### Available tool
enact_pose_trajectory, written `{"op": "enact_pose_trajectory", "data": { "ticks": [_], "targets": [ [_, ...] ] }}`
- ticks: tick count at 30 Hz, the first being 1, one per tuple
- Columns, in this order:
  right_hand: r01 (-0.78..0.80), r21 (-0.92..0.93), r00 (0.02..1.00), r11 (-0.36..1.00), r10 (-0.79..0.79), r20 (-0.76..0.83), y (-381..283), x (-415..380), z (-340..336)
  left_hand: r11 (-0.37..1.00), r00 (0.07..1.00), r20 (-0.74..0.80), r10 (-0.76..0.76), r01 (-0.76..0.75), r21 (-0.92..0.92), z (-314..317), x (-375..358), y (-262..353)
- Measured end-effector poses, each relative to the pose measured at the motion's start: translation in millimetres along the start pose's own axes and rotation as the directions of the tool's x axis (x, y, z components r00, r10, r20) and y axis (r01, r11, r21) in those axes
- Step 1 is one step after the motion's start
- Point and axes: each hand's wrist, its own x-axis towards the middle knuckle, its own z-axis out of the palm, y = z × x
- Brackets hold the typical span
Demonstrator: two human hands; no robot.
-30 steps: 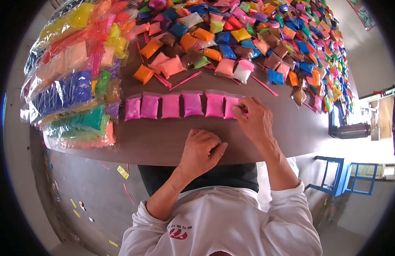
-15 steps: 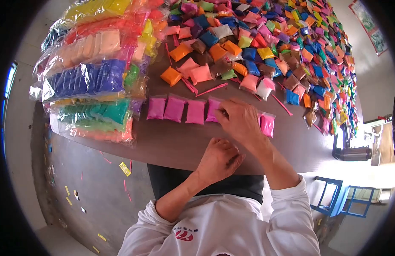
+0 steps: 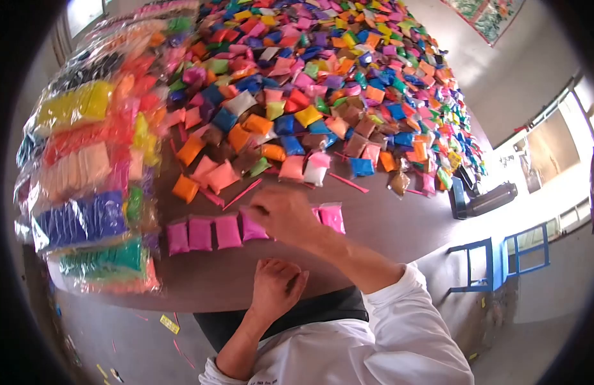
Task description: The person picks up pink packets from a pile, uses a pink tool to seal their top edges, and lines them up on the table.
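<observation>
A row of pink packets (image 3: 228,231) lies on the brown table, side by side. Over the row's right half, my right hand (image 3: 282,215) is curled and slightly blurred, next to a pink packet (image 3: 252,224) by its fingertips. Whatever those fingers hold, if anything, is hidden under the hand. At the row's right end another pink packet (image 3: 332,217) shows beyond my wrist. My left hand (image 3: 276,289) is loosely closed near the table's front edge, below the row and apart from it. No object shows in it.
A big heap of small coloured packets (image 3: 297,115) covers the back of the table (image 3: 200,276). Large clear bags of sorted packets (image 3: 82,221) are stacked at the left. Pink strips (image 3: 348,183) lie before the heap. A blue chair (image 3: 496,263) stands at the right.
The view has shifted, bringing more of the heap into sight. My right hand stays curled above the pink row. My left hand stays closed near the table edge.
</observation>
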Motion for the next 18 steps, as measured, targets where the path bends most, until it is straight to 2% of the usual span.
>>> {"op": "enact_pose_trajectory", "data": {
  "ticks": [3, 5, 7, 9, 11, 13, 16, 18],
  "targets": [
    [-0.116, -0.025, 0.983, 0.993, 0.111, -0.145, 49, 6, -39, 1.0, 1.0, 0.005, -0.005, 0.005, 0.022, 0, 2, 1],
    [-0.18, -0.161, 0.962, 0.97, 0.14, -0.235, 95, 13, -75, 0.999, 1.0, 0.016, -0.022, 0.022, 0.028, 1, 3, 2],
    [-0.37, -0.22, 0.891, 0.903, 0.278, -0.36, 133, 26, -108, 0.999, 0.999, 0.021, -0.042, 0.041, 0.027, 1, 5, 5],
    [-0.39, -0.249, 0.856, 0.886, 0.249, -0.452, 187, 38, -140, 0.998, 0.998, 0.039, -0.05, 0.049, 0.033, -1, 8, 7],
    [-0.525, -0.339, 0.793, 0.781, 0.303, -0.529, 242, 54, -167, 0.997, 0.997, 0.043, -0.063, 0.061, 0.047, 2, 9, 9],
    [-0.577, -0.331, 0.773, 0.746, 0.368, -0.517, 298, 70, -186, 0.995, 0.997, 0.035, -0.071, 0.068, 0.074, 4, 11, 9],
    [-0.624, -0.282, 0.747, 0.729, 0.449, -0.49, 318, 101, -197, 0.996, 0.998, 0.012, -0.068, 0.067, 0.066, 7, 9, 5],
    [-0.569, -0.229, 0.784, 0.79, 0.438, -0.44, 325, 123, -191, 0.991, 0.994, 0.039, -0.097, 0.093, 0.097, 6, 10, 7]
  ]
}}
